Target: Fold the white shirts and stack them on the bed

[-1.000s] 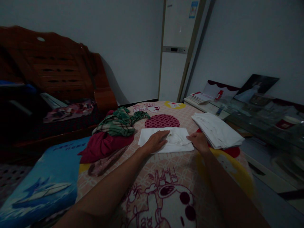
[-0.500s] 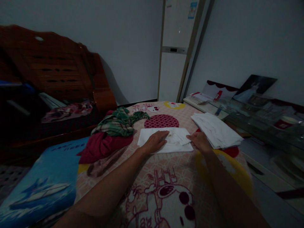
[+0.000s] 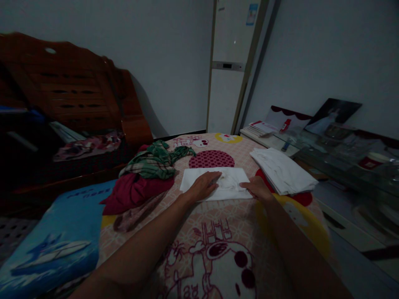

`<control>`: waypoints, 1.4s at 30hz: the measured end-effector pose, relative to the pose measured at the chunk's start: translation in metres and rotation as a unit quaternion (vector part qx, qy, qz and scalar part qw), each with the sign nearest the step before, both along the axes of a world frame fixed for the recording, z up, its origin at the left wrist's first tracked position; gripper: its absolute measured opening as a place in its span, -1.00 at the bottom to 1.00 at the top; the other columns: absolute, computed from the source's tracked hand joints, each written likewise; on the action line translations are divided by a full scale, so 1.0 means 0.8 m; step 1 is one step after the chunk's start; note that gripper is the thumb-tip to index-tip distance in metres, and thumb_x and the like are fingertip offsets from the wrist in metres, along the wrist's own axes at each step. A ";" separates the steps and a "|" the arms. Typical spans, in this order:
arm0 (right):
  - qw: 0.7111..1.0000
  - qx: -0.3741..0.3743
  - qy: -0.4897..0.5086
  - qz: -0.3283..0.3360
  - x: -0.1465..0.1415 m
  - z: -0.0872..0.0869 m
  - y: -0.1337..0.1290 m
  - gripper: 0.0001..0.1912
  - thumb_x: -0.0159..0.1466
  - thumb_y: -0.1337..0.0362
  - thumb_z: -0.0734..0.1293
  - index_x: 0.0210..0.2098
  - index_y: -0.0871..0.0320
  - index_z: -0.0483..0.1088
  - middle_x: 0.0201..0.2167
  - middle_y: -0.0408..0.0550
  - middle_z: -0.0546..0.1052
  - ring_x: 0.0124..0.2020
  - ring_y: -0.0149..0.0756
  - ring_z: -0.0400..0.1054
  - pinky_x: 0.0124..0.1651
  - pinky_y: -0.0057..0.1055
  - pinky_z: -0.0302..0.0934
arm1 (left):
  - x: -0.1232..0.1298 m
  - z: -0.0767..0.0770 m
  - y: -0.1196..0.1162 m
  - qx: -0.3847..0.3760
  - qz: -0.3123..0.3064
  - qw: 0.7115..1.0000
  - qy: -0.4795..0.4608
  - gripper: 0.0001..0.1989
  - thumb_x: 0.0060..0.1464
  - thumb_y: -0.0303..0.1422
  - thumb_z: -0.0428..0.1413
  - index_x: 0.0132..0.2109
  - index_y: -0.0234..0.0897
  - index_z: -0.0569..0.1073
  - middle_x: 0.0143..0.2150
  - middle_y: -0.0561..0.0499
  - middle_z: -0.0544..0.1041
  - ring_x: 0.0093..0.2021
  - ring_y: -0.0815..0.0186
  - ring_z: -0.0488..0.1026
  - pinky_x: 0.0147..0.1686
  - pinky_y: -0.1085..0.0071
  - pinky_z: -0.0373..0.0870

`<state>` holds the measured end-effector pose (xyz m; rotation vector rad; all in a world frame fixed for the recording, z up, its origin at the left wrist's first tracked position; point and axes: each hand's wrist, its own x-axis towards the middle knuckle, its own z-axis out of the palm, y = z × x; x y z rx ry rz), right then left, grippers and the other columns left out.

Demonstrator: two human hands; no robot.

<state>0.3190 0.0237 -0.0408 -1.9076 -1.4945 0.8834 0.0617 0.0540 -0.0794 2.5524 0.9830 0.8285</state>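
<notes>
A white folded garment [image 3: 230, 194] lies flat in front of me, its upper layer wrinkled near the middle. My left hand [image 3: 204, 185] rests on its left half with the fingers stretched out flat, pressing on the cloth. At the right end, my right hand [image 3: 256, 187] is closed, its fingertips pinching a fold of the same garment. Beneath it all spreads a pink patterned cloth [image 3: 215, 214] with cartoon figures. Part of the garment is hidden under my left hand.
Green plaid cloth [image 3: 152, 160] and dark red cloth [image 3: 140, 193] are heaped on the left. Folded white garments [image 3: 283, 172] are stacked on the right, near a glass-topped cabinet [image 3: 330, 153]. A blue printed cushion [image 3: 62, 232] and a wooden bench [image 3: 71, 91] stand left.
My right hand has moved a little to the left, bringing the edge of the white garment's upper layer inward. My left hand stays in place.
</notes>
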 end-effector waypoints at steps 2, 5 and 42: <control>0.999 0.024 0.022 -0.022 0.003 -0.004 0.003 -0.68 0.07 0.24 0.36 -0.72 0.16 0.23 -0.86 -0.27 0.20 -0.80 -0.52 0.06 -0.69 -0.54 -0.11 | 0.000 -0.001 0.000 0.001 0.000 1.000 0.000 -0.51 0.21 -0.37 0.03 0.27 -0.28 0.26 0.25 -0.19 0.36 0.23 0.16 0.31 0.22 0.15 0.26; 0.998 0.060 0.005 -0.034 0.009 -0.008 0.007 -0.76 0.06 0.27 0.32 -0.68 0.17 0.27 -0.83 -0.26 0.22 -0.76 -0.50 0.10 -0.66 -0.53 -0.11 | 0.000 -0.002 0.001 0.008 -0.005 1.000 0.001 -0.53 0.23 -0.36 0.01 0.26 -0.30 0.28 0.26 -0.20 0.35 0.24 0.16 0.30 0.23 0.13 0.23; 0.849 0.361 -0.295 0.250 -0.046 -0.046 0.009 -0.70 0.17 0.54 0.18 -0.26 0.22 0.49 -0.27 0.09 0.52 -0.16 -0.15 0.31 -0.05 -0.26 0.24 | -0.026 0.037 -0.010 -0.026 0.093 0.992 -0.086 -0.82 0.04 -0.51 0.10 -0.22 -0.28 0.56 -0.18 -0.04 0.61 -0.14 0.24 0.52 -0.05 0.33 0.40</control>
